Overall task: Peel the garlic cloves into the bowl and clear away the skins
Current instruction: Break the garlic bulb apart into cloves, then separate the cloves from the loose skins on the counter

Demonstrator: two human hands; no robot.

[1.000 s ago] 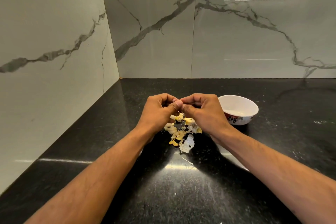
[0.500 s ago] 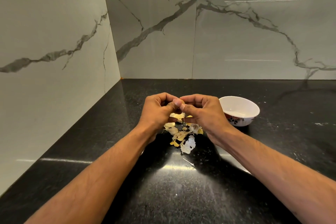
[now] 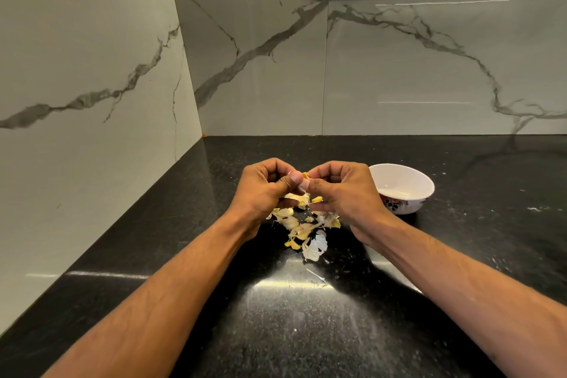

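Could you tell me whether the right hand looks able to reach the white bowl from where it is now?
Probably yes: the right hand is just left of the bowl, with only bare counter between, though it pinches a garlic clove.

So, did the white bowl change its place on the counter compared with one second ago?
No. The white bowl sits at the same spot on the black counter, right of the right hand; only the camera shifted slightly.

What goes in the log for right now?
step: peeling | left hand + right hand: pinch clove | skins: on counter | bowl: right
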